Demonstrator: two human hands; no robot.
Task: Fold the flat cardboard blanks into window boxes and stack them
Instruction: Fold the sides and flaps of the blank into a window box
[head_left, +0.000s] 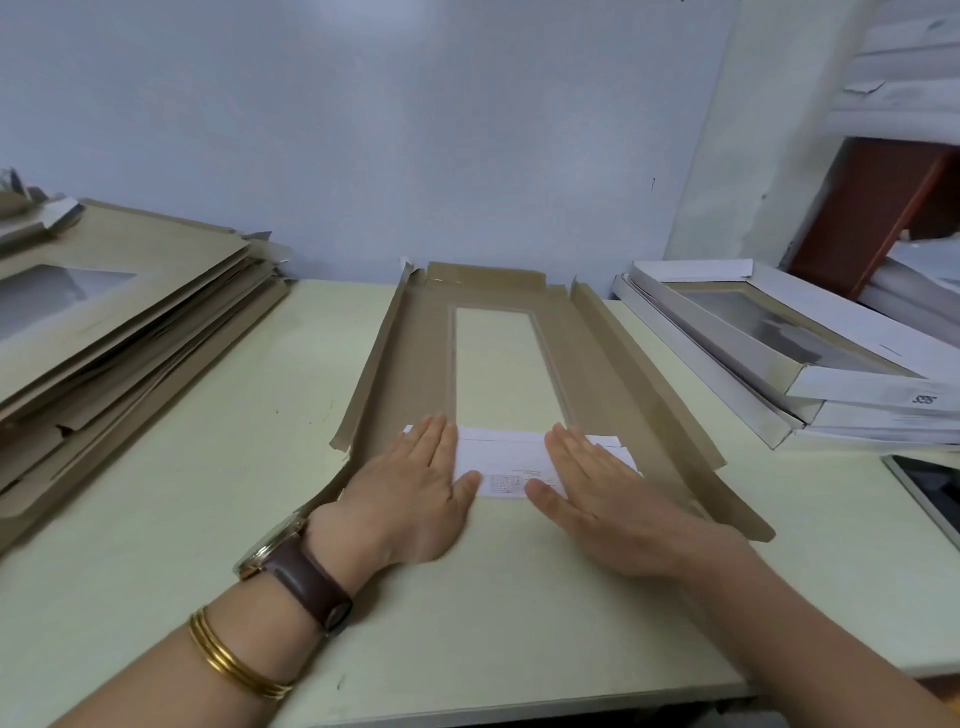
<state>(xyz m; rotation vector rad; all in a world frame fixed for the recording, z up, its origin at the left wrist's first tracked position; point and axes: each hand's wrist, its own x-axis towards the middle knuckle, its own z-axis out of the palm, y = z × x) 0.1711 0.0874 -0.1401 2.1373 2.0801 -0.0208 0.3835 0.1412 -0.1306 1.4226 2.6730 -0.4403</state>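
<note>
Left hand (415, 488): flat, fingers straight, pressing on white flap (501, 460).
Right hand (597, 493): flat too, on the flap's other end.
Flap print: too small to read.
Blank (602, 364): mid worktop (208, 519), brown side up, side walls tilted up, near edge hidden under hands.
Flat blanks stack (119, 322): left, cut off.
Folded boxes (810, 374): right, stacked, partly out of frame.

Soft, even, moderately bright light, with a cool cast on the pale blue painted wall (363, 130) at 12 o'clock. Faint, blurred shadows lie under the left hand (410, 499) and right hand (608, 506) on the pale green table top (208, 467). A grey sheen sits on the window films of the flat brown cardboard blanks (156, 291) stacked at 9 o'clock and the white folded window boxes (836, 317) at 3 o'clock. Straight edges bow toward the borders; fine detail is slightly soft.
</note>
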